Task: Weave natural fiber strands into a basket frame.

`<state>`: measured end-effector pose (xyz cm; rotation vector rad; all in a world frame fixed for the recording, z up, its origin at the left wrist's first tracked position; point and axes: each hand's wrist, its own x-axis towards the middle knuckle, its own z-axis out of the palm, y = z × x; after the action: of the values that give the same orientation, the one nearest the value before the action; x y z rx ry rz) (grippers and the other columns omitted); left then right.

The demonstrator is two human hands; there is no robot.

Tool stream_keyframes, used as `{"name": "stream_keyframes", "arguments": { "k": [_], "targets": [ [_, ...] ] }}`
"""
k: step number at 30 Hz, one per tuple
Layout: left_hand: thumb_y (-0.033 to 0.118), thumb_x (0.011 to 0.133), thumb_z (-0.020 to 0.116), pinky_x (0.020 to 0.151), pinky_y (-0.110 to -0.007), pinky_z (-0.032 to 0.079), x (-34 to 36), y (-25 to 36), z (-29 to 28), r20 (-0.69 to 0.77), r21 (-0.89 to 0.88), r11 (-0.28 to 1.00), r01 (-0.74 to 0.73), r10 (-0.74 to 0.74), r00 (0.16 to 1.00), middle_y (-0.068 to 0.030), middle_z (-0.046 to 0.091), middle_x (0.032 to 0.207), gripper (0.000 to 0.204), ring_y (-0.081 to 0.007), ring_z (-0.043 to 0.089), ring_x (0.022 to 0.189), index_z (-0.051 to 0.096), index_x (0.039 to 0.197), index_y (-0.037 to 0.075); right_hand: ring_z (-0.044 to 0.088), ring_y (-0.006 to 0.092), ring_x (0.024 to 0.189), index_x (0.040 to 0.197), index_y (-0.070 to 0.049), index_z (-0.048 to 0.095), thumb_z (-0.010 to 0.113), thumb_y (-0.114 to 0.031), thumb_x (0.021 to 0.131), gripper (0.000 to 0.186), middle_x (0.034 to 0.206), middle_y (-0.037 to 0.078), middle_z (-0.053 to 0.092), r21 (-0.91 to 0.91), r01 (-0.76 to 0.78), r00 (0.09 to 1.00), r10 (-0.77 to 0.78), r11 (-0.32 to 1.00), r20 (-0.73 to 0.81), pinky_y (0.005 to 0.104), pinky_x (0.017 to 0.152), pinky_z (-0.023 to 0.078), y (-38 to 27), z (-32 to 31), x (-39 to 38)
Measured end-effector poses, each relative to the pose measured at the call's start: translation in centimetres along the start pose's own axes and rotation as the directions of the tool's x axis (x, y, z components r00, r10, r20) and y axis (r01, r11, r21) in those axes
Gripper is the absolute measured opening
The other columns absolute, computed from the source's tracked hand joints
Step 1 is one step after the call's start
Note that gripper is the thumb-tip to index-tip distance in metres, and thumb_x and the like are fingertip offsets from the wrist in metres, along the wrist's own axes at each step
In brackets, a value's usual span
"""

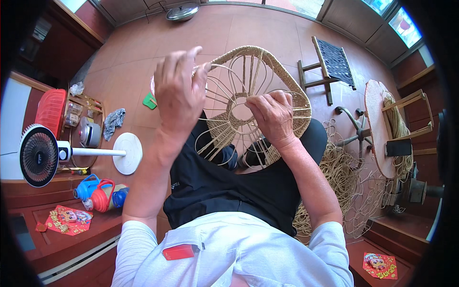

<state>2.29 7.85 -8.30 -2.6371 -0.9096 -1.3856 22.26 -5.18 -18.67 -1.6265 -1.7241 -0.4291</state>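
A half-woven straw-cord piece (300, 101) with rounded corners rests over my knees. Thin strands run like spokes from its braided centre ring (233, 108) to the thick braided rim, some looping loosely. Raised over its left side is my left hand (180, 91), thumb and forefinger apart; a pale strand passes close by the thumb. My right hand (273, 115) is just right of the ring, fingers curled and pinched on a cord strand, whose gripped part is hidden by the fingers. More finished weave shows at the lower left of the ring.
Loose cord (330, 179) lies heaped by my right leg. A folding stool (334, 62) and a round board (377, 124) on a wheeled base stand to the right. At left are a white fan (126, 153), bottles (101, 195) and a rack with a red basket (50, 111).
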Motion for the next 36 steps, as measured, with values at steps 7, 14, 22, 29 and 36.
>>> {"name": "stream_keyframes", "arguments": {
  "k": [7, 14, 22, 29, 36],
  "targets": [
    [0.003, 0.110, 0.059, 0.083, -0.032, 0.061, -10.6, 4.9, 1.9, 0.463, -0.538, 0.615, 0.577, -0.356, 0.811, -0.0146, 0.078, 0.125, 0.044, -0.0129, 0.070, 0.089, 0.057, 0.154, 0.003, 0.064, 0.0210, 0.096, 0.112, -0.019, 0.075, 0.079, -0.022, 0.096, 0.017, 0.097, -0.003, 0.071, -0.068, 0.075, 0.995, -0.070, 0.995, 0.070, 0.0405, 0.090, 0.047, -0.2, -0.6, 0.2],
    [-0.005, 0.106, 0.049, 0.077, -0.028, 0.059, -11.6, 7.1, 4.0, 0.667, -0.658, 0.134, 0.741, -0.352, 0.656, -0.0280, 0.046, 0.169, 0.080, -0.0103, 0.067, 0.084, 0.014, 0.177, 0.004, 0.066, 0.0255, 0.102, 0.111, -0.016, 0.074, 0.076, -0.014, 0.085, 0.027, 0.104, 0.002, 0.072, -0.115, 0.044, 0.978, -0.020, 0.992, 0.207, 0.0445, 0.093, 0.048, -0.7, -0.9, 1.0],
    [-0.005, 0.100, 0.049, 0.069, -0.025, 0.057, -11.5, 8.5, 5.5, 0.681, -0.728, -0.267, 0.631, -0.387, 0.622, -0.0243, 0.041, 0.172, 0.088, -0.0094, 0.063, 0.081, 0.010, 0.178, 0.005, 0.066, 0.0309, 0.098, 0.106, -0.014, 0.074, 0.073, -0.014, 0.082, 0.024, 0.098, 0.006, 0.073, -0.016, -0.032, 0.943, 0.035, 0.999, 0.331, 0.0488, 0.090, 0.047, 0.2, -1.6, 2.0],
    [-0.003, 0.101, 0.050, 0.069, -0.024, 0.051, -10.3, 8.6, 6.4, 0.723, -0.690, -0.436, 0.578, -0.397, 0.565, -0.0147, 0.047, 0.164, 0.087, -0.0074, 0.060, 0.085, 0.017, 0.179, 0.011, 0.066, 0.0310, 0.097, 0.108, -0.015, 0.076, 0.070, -0.011, 0.084, 0.025, 0.096, 0.006, 0.072, 0.089, -0.059, 0.924, 0.020, 0.994, 0.383, 0.0488, 0.091, 0.047, 0.5, -2.1, 2.6],
    [0.005, 0.101, 0.050, 0.065, -0.025, 0.050, -9.3, 8.0, 7.1, 0.778, -0.595, -0.169, 0.786, -0.367, 0.510, -0.0155, 0.058, 0.146, 0.084, -0.0086, 0.058, 0.081, 0.017, 0.179, 0.008, 0.065, 0.0314, 0.101, 0.113, -0.013, 0.075, 0.069, -0.010, 0.088, 0.026, 0.100, 0.007, 0.072, 0.109, -0.044, 0.908, -0.005, 0.993, 0.418, 0.0487, 0.095, 0.047, 1.6, -2.3, 2.4]
  ]
}}
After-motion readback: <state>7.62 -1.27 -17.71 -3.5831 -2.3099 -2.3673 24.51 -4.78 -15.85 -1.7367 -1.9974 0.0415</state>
